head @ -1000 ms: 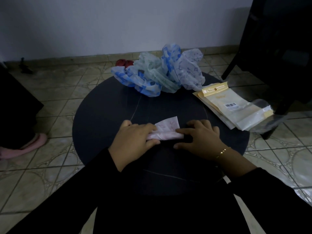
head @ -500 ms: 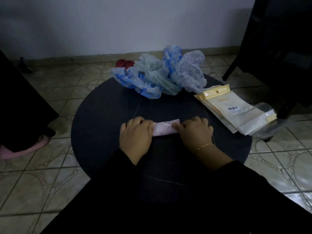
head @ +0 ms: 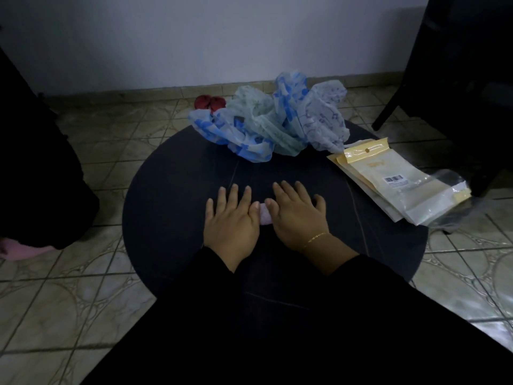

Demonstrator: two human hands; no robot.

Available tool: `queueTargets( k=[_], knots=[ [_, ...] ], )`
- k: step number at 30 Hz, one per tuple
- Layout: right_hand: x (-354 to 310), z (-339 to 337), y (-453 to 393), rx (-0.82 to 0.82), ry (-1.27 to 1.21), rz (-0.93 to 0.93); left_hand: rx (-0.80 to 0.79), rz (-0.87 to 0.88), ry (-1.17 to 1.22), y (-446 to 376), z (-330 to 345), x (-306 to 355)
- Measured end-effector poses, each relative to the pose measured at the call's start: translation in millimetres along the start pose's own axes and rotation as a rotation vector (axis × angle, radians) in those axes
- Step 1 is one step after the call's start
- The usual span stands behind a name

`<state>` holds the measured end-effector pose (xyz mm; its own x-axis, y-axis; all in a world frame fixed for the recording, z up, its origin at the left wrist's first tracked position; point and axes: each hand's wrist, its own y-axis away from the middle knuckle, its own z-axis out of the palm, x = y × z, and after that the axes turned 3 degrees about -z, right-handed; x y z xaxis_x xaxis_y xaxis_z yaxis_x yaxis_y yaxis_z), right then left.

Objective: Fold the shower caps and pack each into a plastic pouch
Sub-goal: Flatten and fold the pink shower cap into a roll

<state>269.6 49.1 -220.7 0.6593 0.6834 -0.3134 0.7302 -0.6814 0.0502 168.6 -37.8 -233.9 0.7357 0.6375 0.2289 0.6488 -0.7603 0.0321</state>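
Both my hands lie flat on the dark round counter, fingers straight and spread, pressing down on the folded shower cap; only a pale sliver of it shows in the gap between my left hand and my right hand, so I cannot tell how tidy the fold is underneath. My grip pinches nothing: palms and straight fingers simply bear down on the cap, which sits near the middle of the counter just in front of me. I judge this to be the flattening at the end of a fold, with the packing of this cap not yet begun. At the far edge a loose heap of unfolded shower caps, blue-printed and greenish, waits its turn. The stack of plastic pouches lies well apart to my right, flat, with nothing that I can see inside the top one. So most of the job looks left: pouch this cap, then fold and pack the heap.
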Motion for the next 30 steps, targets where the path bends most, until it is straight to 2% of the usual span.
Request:
queueTargets(
  k=[10,15,24,27,30],
  knots=[
    [-5.1,3.7,-3.8,-0.033,0.064,0.04,-0.015,0.011,-0.093,-5.2,0.1,2.1],
    [1.5,1.0,-3.9,-0.064,0.066,0.001,-0.094,0.002,-0.016,-6.6,-3.9,-1.3],
    [19.5,-13.4,11.5,-0.159,0.1,-0.006,-0.066,-0.048,-0.079,-2.1,-4.2,-13.2],
    [24.9,-19.2,23.3,-0.163,0.048,0.003,0.083,-0.099,-0.101,3.5,-2.5,-10.9],
    [28.3,-18.2,40.6,-0.034,-0.087,0.084,0.4,-0.063,-0.053,14.5,1.5,-7.1]
  ],
)
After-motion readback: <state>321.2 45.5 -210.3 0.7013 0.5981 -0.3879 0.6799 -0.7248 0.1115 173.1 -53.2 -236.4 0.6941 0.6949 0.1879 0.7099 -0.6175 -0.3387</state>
